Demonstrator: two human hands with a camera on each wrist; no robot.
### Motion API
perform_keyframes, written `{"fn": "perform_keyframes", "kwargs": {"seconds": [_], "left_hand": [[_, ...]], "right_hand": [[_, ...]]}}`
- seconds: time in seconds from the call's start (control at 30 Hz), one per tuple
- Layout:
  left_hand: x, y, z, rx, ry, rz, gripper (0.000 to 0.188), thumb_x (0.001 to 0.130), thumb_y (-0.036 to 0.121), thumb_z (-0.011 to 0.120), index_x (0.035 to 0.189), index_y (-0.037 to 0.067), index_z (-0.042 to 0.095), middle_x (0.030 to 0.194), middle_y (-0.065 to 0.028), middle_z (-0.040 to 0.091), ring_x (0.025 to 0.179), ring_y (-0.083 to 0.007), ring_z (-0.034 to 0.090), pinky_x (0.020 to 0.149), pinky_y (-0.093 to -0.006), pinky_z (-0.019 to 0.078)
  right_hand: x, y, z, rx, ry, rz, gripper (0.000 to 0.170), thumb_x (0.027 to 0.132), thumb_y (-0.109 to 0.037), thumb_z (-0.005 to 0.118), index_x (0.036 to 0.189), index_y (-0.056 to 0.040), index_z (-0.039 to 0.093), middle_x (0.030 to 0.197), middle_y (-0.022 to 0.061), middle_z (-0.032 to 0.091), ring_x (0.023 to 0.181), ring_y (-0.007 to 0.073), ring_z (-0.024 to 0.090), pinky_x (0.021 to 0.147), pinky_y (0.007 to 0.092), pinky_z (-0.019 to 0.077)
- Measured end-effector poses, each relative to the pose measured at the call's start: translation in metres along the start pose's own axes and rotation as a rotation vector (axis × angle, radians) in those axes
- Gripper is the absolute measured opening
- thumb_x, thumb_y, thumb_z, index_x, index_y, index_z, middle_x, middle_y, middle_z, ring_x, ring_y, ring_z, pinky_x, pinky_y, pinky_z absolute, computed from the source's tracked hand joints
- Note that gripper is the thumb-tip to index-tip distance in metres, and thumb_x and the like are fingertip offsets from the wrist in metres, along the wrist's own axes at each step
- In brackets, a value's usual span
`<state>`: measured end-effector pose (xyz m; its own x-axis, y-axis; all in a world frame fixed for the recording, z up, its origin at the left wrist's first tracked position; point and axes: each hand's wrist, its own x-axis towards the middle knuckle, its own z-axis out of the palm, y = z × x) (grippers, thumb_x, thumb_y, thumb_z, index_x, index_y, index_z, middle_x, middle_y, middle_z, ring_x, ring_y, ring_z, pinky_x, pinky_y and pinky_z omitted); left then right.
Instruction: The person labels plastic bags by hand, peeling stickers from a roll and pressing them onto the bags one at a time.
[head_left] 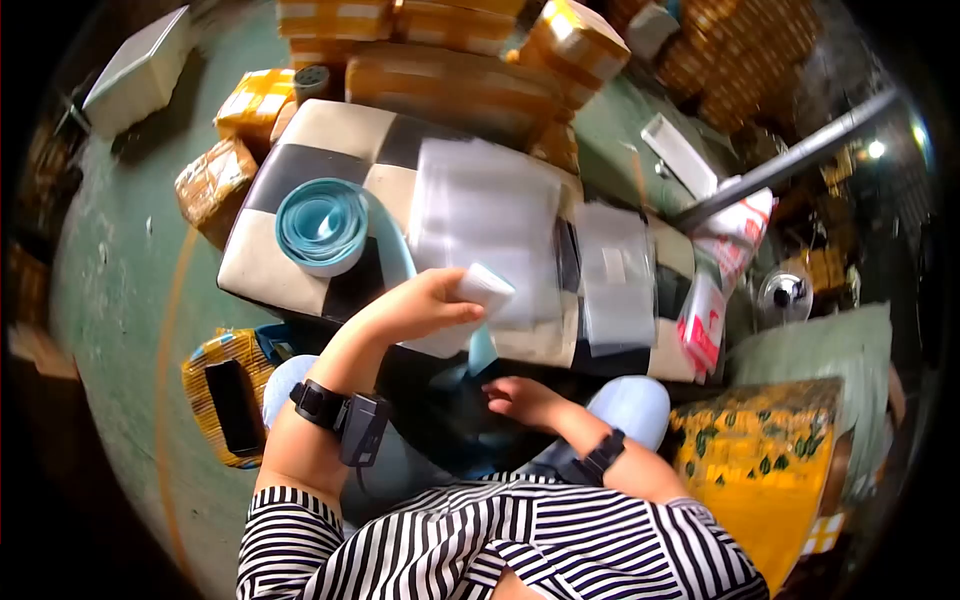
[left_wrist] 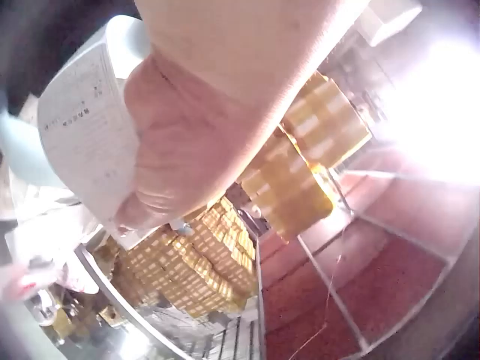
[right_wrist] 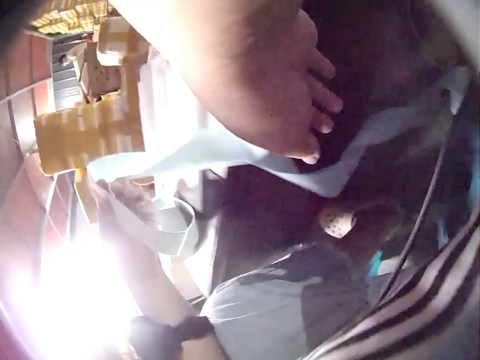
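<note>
A roll of light-blue label strip (head_left: 322, 228) stands on its side at the left of the checkered padded bench, and its band runs to my left hand (head_left: 432, 302). That hand grips the strip between thumb and fingers. A white printed label (left_wrist: 82, 124) shows on the strip beside the thumb in the left wrist view. Below the hand the loose strip (head_left: 482, 350) hangs towards the lap. My right hand (head_left: 525, 402) is close to the hanging part, over the lap, fingers loosely bent with nothing held. In the right wrist view the strip (right_wrist: 322, 181) passes by its fingertips.
On the bench (head_left: 250, 262) lie a stack of clear plastic bags (head_left: 485, 220) and a smaller stack of bags (head_left: 615, 270). Taped cartons (head_left: 450, 95) stand behind it. A phone (head_left: 232, 405) lies on a yellow taped surface at the left; a yellow taped box (head_left: 740, 500) is at the right.
</note>
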<state>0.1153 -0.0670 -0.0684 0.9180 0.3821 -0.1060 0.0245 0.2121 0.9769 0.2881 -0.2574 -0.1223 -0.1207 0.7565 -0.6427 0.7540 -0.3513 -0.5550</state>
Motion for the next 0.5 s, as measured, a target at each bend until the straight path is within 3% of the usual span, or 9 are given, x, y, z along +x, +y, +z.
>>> {"fn": "perform_keyframes", "kwargs": {"seconds": [0.1,0.13,0.17,0.23,0.33,0.4,0.5], "left_hand": [[-0.002,0.011,-0.007,0.107,0.035,0.142,0.049,0.078,0.006,0.061,0.123,0.002,0.040,0.103,-0.0046,0.055,0.095,-0.0104,0.049,0.082,-0.0248,0.0414],[-0.008,0.023,-0.006,0.213,0.050,0.109,0.058,0.077,0.003,0.061,0.129,0.005,0.034,0.106,-0.0062,0.053,0.095,-0.0113,0.049,0.083,-0.0254,0.0415],[-0.009,0.024,-0.007,0.162,-0.027,0.091,0.065,0.077,0.002,0.060,0.133,0.008,0.028,0.110,-0.0081,0.051,0.096,-0.0130,0.049,0.085,-0.0267,0.0413],[-0.011,0.027,-0.002,0.085,-0.087,0.155,0.069,0.076,-0.001,0.060,0.135,0.012,0.026,0.113,-0.0091,0.048,0.099,-0.0151,0.048,0.087,-0.0279,0.0407],[-0.008,0.018,0.006,0.097,-0.011,0.241,0.074,0.074,-0.005,0.060,0.136,0.014,0.024,0.115,-0.0125,0.047,0.102,-0.0160,0.046,0.088,-0.0290,0.0399],[-0.011,0.014,0.010,0.114,0.069,0.259,0.070,0.072,-0.005,0.061,0.132,0.010,0.028,0.109,-0.0139,0.051,0.097,-0.0161,0.050,0.083,-0.0281,0.0427],[-0.012,0.009,0.010,0.235,-0.034,0.044,0.063,0.072,0.003,0.066,0.126,0.004,0.033,0.096,-0.0111,0.056,0.087,-0.0177,0.054,0.077,-0.0265,0.0451]], "right_hand": [[-0.017,-0.015,-0.020,0.797,0.063,-0.055,0.024,0.086,-0.012,0.050,0.107,-0.0009,0.055,0.096,0.0103,0.060,0.089,0.0177,0.058,0.079,0.0282,0.0446],[-0.017,-0.030,-0.030,0.779,0.216,0.047,0.022,0.087,-0.009,0.047,0.105,0.0004,0.055,0.093,0.0097,0.061,0.086,0.0168,0.059,0.079,0.0280,0.0455],[-0.017,-0.040,-0.043,0.680,0.325,0.023,0.024,0.089,-0.016,0.048,0.103,0.0021,0.056,0.093,0.0111,0.061,0.086,0.0201,0.060,0.081,0.0316,0.0462],[-0.013,-0.053,-0.058,0.973,0.293,-0.197,0.029,0.090,-0.021,0.048,0.106,0.0026,0.052,0.098,0.0111,0.059,0.090,0.0218,0.058,0.084,0.0351,0.0442],[-0.002,-0.081,-0.072,1.385,0.264,-0.306,0.034,0.090,-0.023,0.047,0.112,0.0022,0.046,0.105,0.0116,0.056,0.098,0.0230,0.054,0.089,0.0379,0.0402],[-0.002,-0.084,-0.075,1.390,0.372,-0.401,0.034,0.090,-0.021,0.046,0.116,0.0012,0.043,0.110,0.0121,0.054,0.102,0.0234,0.052,0.092,0.0385,0.0377],[-0.007,-0.087,-0.080,1.214,0.513,-0.428,0.027,0.090,-0.016,0.045,0.111,0.0002,0.047,0.106,0.0111,0.056,0.098,0.0218,0.053,0.090,0.0367,0.0396]]}}
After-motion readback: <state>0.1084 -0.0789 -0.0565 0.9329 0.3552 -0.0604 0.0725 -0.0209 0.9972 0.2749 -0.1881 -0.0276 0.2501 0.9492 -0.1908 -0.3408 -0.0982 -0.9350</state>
